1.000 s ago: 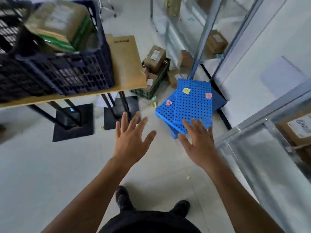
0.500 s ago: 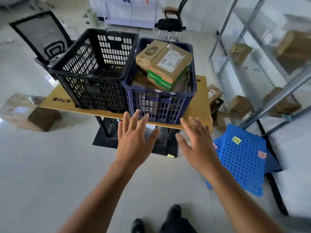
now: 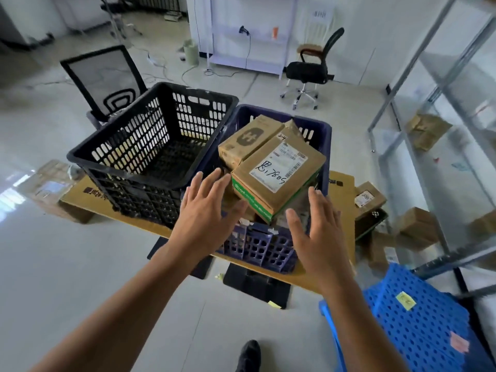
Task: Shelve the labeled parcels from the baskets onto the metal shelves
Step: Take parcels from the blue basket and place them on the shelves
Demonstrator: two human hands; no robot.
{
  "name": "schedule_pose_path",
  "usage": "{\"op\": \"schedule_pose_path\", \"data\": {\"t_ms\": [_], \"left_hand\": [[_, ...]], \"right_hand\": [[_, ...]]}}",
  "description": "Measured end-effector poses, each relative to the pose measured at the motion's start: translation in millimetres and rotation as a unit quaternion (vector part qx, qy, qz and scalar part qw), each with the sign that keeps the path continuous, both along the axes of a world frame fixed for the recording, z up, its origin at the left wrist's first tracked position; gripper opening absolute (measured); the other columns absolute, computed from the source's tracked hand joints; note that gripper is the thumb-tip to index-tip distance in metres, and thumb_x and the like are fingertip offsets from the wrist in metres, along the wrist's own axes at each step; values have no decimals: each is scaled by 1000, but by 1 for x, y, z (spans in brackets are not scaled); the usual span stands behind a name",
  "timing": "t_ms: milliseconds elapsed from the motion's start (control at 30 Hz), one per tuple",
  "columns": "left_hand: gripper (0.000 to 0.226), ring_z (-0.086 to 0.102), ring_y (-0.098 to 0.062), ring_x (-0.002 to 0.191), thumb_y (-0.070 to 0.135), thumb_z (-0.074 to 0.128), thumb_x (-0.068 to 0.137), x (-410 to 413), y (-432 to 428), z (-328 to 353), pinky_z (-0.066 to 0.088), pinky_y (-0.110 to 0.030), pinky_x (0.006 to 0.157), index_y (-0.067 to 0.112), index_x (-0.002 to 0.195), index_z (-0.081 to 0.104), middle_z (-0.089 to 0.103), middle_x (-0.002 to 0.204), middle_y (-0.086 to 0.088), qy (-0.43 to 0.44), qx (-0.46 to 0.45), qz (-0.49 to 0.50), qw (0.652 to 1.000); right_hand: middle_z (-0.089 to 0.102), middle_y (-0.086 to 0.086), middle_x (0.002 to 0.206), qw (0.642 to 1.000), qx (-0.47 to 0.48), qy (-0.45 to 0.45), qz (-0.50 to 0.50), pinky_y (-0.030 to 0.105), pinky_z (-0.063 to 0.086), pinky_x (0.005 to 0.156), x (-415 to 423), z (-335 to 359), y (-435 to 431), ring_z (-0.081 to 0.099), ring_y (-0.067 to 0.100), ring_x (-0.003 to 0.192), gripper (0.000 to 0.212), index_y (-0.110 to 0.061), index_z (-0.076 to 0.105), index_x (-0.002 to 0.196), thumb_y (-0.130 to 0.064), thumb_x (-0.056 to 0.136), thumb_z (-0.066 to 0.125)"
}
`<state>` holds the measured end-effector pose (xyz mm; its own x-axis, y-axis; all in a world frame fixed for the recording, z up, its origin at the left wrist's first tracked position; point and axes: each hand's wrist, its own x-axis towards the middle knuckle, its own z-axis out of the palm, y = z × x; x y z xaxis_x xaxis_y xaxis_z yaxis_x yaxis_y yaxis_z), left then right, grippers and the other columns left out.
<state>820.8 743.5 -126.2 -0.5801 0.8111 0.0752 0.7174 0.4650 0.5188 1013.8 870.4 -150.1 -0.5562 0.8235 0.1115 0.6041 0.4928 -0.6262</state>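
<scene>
Fingers of left hand (image 3: pixel 204 210) and right hand (image 3: pixel 319 232) are straight and spread, holding nothing, flanking the labeled parcel (image 3: pixel 279 181) atop the blue basket (image 3: pixel 263 248) at the desk's (image 3: pixel 342 189) right end. Change: half a second ago both hands were short of the near edge; now they bracket the parcel, so pick-up looks imminent. Count: baskets 2, black basket (image 3: pixel 150 146) bare; parcels visible 2, second parcel (image 3: pixel 249 138) behind.

Both my forearms (image 3: pixel 128 304) are bare as far as they show, and so are my left hand (image 3: pixel 204 213) and right hand (image 3: pixel 316 232). I wear a black shoe (image 3: pixel 250 354) with a rounded toe, seen left of the blue perforated panel (image 3: pixel 429 331).
</scene>
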Motion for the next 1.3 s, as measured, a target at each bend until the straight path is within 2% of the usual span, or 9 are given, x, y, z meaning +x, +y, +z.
{"op": "schedule_pose_path", "data": {"t_ms": [200, 333, 533, 667, 800, 900, 967, 1200, 1300], "left_hand": [[80, 23, -14, 152, 69, 45, 97, -23, 69, 0, 28, -45, 123, 24, 161, 25, 23, 166, 6, -81, 27, -33, 996], [73, 57, -9, 122, 68, 52, 93, -49, 95, -13, 54, -41, 100, 33, 154, 34, 51, 145, 8, -165, 29, -36, 985], [66, 54, 7, 106, 48, 66, 95, -77, 107, -24, 52, -15, 87, 24, 152, 42, 47, 133, 16, -195, 72, -93, 974], [67, 51, 13, 111, 44, 69, 93, -91, 104, -18, 58, -16, 84, 26, 152, 42, 44, 135, 14, -240, 123, -145, 952], [61, 50, 13, 120, 48, 71, 87, -96, 99, -14, 55, -11, 80, 35, 139, 41, 42, 138, 7, -345, 183, -218, 894], [58, 55, -19, 133, 56, 76, 83, -89, 105, -9, 62, -40, 88, 45, 126, 39, 43, 146, -9, -463, 192, -277, 820], [56, 52, -20, 137, 46, 77, 88, -77, 107, -6, 62, -41, 88, 45, 127, 37, 33, 154, -5, -488, 186, -325, 788], [48, 66, -16, 122, 26, 64, 85, 15, 72, 15, 61, -32, 88, 33, 123, 34, 57, 136, 0, -567, 75, -464, 677], [39, 66, -22, 121, 32, 67, 96, 67, 55, 7, 61, -43, 90, 27, 122, 38, 60, 134, -7, -549, -1, -527, 649]], "right_hand": [[4, -1, 175, 997, -60, -42, 10, 49, 7, 131, -25, 2, 37, -5, 16, 161, 92, -23, 0, 167, -71, 99, 38], [19, 2, 171, 998, -58, -27, -22, 55, 17, 129, -39, -10, 44, 10, 22, 159, 97, -23, 10, 166, -82, 92, 31], [24, -9, 171, 995, -73, 11, -69, 54, -2, 130, -62, -21, 45, 8, 10, 159, 101, -33, 14, 164, -90, 82, 30], [22, -17, 170, 984, -115, 36, -134, 60, 7, 128, -72, -2, 35, 8, 9, 158, 94, -47, 11, 162, -88, 80, 35], [44, -23, 157, 964, -116, 157, -183, 60, 29, 122, -81, 12, 21, 36, 12, 150, 83, -55, 22, 157, -83, 85, 53], [51, -27, 150, 945, -107, 215, -223, 43, 45, 115, -79, 25, -2, 49, 6, 141, 73, -57, 26, 155, -62, 92, 63], [55, -25, 145, 920, -114, 277, -252, 32, 56, 102, -69, 34, -22, 57, 3, 133, 69, -56, 28, 154, -49, 95, 63], [50, 3, 151, 825, -54, 351, -440, 45, 55, 105, 5, 33, -109, 61, 17, 130, 80, -59, 32, 153, -55, 84, 74], [52, 5, 148, 769, -19, 393, -504, 33, 60, 94, 42, 23, -172, 65, 13, 124, 81, -48, 32, 157, -39, 91, 78]]}}
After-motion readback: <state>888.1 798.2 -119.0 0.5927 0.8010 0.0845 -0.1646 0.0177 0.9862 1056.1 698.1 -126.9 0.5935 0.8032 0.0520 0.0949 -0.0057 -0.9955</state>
